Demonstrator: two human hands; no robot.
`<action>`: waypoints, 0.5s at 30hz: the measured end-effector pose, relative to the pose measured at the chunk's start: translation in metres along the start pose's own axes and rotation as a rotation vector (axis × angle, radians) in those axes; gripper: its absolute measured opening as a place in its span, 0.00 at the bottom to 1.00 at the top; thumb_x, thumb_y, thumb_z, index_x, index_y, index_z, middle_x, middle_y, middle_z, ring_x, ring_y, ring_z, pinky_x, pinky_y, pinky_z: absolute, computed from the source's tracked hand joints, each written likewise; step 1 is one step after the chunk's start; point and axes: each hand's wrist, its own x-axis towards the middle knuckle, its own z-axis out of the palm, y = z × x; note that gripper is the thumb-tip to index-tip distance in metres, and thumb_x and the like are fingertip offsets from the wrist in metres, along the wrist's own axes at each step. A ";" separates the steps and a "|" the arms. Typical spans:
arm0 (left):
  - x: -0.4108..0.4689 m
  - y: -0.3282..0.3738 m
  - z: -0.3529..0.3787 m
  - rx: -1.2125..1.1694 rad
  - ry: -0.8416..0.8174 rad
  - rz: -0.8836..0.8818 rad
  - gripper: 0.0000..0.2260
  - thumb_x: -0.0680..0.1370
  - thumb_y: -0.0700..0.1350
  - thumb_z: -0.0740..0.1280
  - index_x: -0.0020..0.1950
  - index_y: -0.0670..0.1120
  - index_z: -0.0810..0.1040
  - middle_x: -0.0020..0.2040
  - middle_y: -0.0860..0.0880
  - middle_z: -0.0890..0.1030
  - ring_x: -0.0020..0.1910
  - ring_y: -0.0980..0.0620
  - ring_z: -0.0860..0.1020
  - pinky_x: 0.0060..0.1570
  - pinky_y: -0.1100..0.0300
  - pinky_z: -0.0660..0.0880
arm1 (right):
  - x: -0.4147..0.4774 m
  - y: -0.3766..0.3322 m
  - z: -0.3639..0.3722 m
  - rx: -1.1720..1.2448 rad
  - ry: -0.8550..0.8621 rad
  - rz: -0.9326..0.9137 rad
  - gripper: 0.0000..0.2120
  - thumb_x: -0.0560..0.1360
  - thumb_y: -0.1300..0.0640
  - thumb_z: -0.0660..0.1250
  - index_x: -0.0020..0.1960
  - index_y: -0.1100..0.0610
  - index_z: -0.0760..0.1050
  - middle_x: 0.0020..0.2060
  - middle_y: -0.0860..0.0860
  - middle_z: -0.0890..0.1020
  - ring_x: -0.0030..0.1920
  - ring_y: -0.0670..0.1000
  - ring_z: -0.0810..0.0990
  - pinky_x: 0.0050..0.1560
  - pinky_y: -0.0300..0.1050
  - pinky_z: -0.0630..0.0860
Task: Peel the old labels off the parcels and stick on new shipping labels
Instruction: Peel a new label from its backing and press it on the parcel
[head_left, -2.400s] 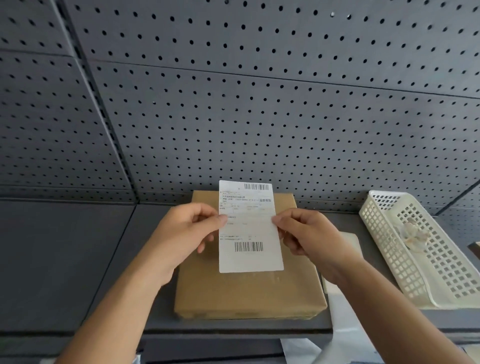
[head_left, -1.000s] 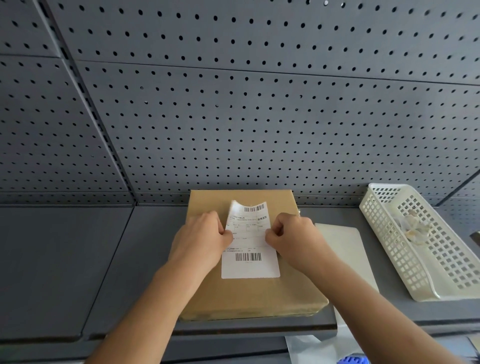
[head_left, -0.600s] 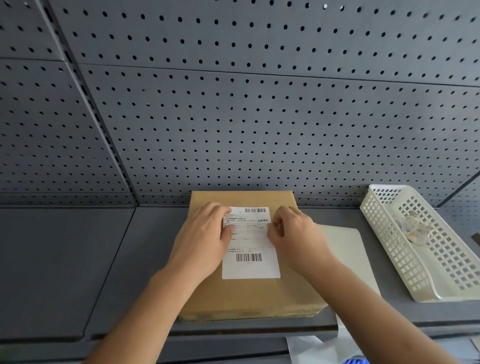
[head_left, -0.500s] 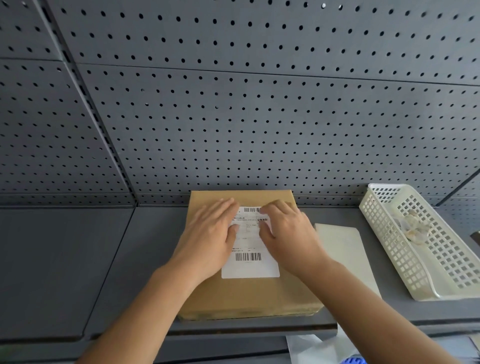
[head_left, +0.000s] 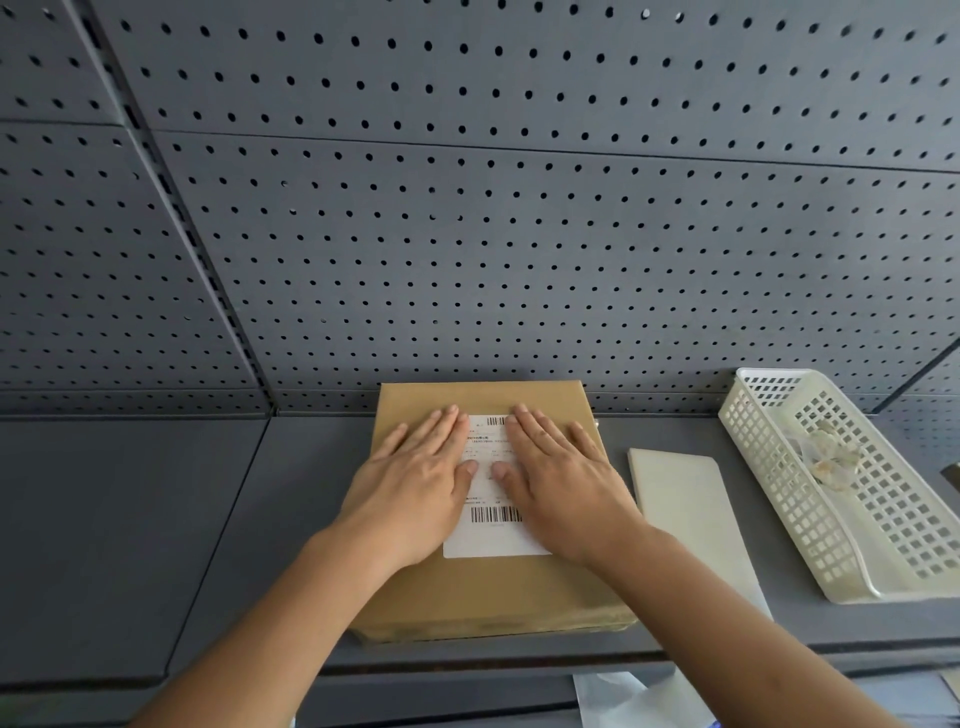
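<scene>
The left hand and right hand are bare, nails short, and the left forearm and right forearm are uncovered right down to the lower edge of view

Support: grey shelf.
Centre: brown parcel, laid flat.
Right of parcel: cream pad, laid flat.
Far right: white basket, set slantwise.

a dark grey perforated metal back wall fills most of the view, its panels split by thin horizontal seams. a slotted grey upright strip slants down its left part. below runs a matte dark grey metal shelf, jointed between two sections. the light is soft and even.
</scene>
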 end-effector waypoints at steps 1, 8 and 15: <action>-0.001 -0.001 -0.001 0.001 -0.002 -0.011 0.26 0.85 0.57 0.40 0.81 0.51 0.38 0.80 0.56 0.37 0.78 0.62 0.36 0.79 0.55 0.40 | -0.002 0.004 -0.001 -0.005 -0.005 0.022 0.42 0.73 0.34 0.29 0.82 0.51 0.47 0.81 0.44 0.46 0.80 0.43 0.44 0.79 0.50 0.41; -0.003 0.003 0.000 -0.056 0.018 -0.026 0.27 0.85 0.57 0.40 0.81 0.50 0.38 0.80 0.55 0.38 0.78 0.61 0.37 0.78 0.57 0.37 | -0.007 0.005 -0.009 0.020 -0.030 0.071 0.32 0.83 0.39 0.42 0.82 0.53 0.45 0.81 0.46 0.45 0.80 0.43 0.41 0.79 0.49 0.39; -0.034 0.020 0.004 -0.104 0.056 0.097 0.33 0.76 0.61 0.28 0.80 0.51 0.37 0.79 0.57 0.36 0.77 0.63 0.35 0.77 0.59 0.36 | -0.034 -0.013 -0.008 0.071 0.021 -0.086 0.31 0.82 0.41 0.38 0.82 0.51 0.48 0.80 0.46 0.49 0.80 0.43 0.44 0.80 0.48 0.40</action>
